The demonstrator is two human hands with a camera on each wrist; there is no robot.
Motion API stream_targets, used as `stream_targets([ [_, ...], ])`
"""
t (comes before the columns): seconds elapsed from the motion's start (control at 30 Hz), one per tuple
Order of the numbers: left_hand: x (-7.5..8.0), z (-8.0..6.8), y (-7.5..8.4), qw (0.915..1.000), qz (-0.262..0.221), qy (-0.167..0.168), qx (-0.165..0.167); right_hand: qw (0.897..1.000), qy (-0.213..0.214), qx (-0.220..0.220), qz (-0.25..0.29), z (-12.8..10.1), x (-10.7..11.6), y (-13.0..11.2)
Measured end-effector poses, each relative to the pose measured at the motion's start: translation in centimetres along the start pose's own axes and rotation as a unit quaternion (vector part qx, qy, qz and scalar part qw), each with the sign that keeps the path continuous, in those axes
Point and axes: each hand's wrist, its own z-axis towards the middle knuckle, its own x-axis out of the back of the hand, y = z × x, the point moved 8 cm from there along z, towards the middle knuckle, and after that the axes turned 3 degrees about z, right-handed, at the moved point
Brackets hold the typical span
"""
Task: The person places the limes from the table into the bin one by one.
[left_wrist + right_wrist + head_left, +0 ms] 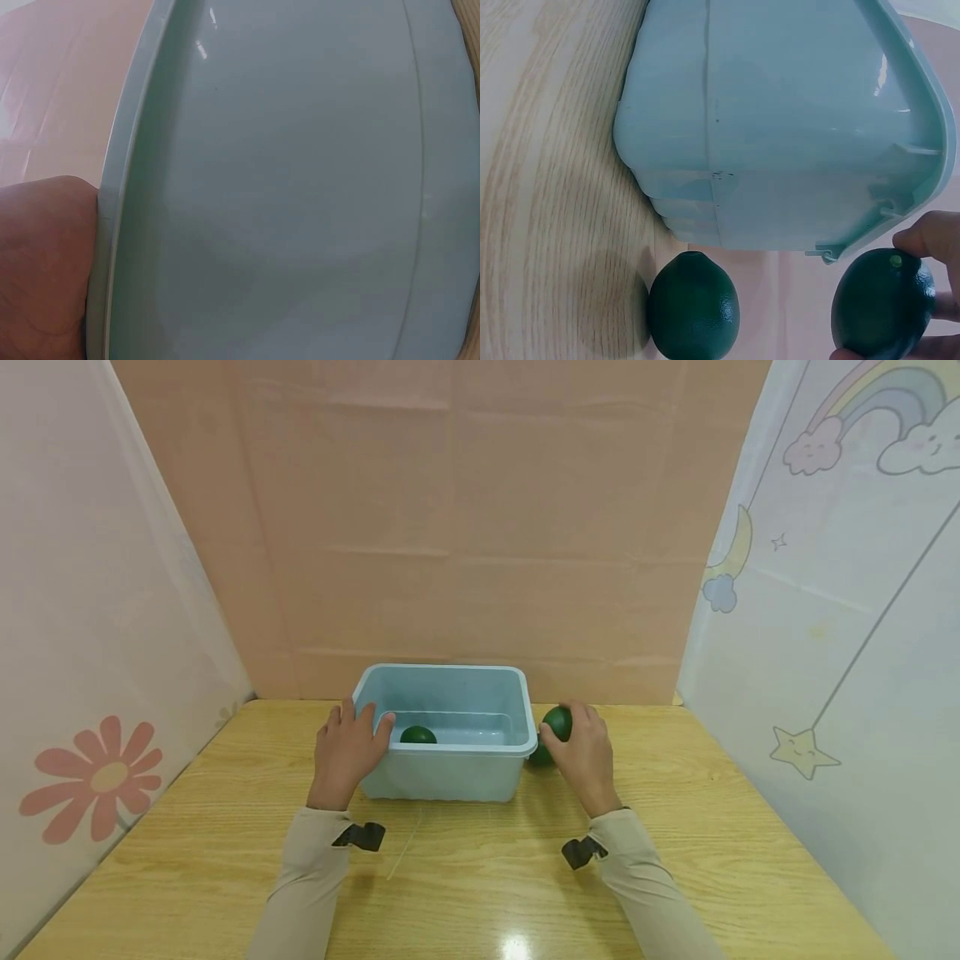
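A light blue plastic bin point(442, 774) stands on the table, with a dark green egg-shaped fruit point(417, 735) inside near its front wall. My left hand point(345, 756) holds the bin's front left corner, fingers and thumb over the rim; its fingertips are out of sight in the left wrist view. To the bin's right, my right hand point(583, 758) grips a second green fruit point(883, 304), raised off the table, between thumb and fingers. Below it another green fruit point(694, 307) rests on the table beside the bin, apart from the held one.
The wooden table point(457, 885) has a thin pale line running across its front part. A plain peach-coloured sheet point(465, 527) hangs behind the bin. Printed cloth panels point(847, 635) close in both sides.
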Motion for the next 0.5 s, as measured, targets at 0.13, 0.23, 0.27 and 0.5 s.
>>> stream_targets([
  [0.13, 0.06, -0.02, 0.05, 1.0000, -0.003, -0.002, 0.002, 1.000, 0.007, 0.005, 0.001, 0.05, 0.06, -0.06],
  [0.23, 0.07, -0.01, 0.06, 1.0000, -0.006, -0.005, 0.002, 1.000, 0.013, 0.008, 0.004, 0.09, 0.16, -0.15],
  [0.27, 0.07, 0.00, 0.08, 1.0000, -0.007, -0.005, 0.002, 1.000, 0.015, 0.009, 0.005, 0.10, 0.22, -0.21],
  [0.5, -0.03, 0.11, -0.07, 1.0000, -0.005, -0.006, 0.003, 1.000, 0.024, 0.013, 0.011, 0.15, 0.38, -0.44],
])
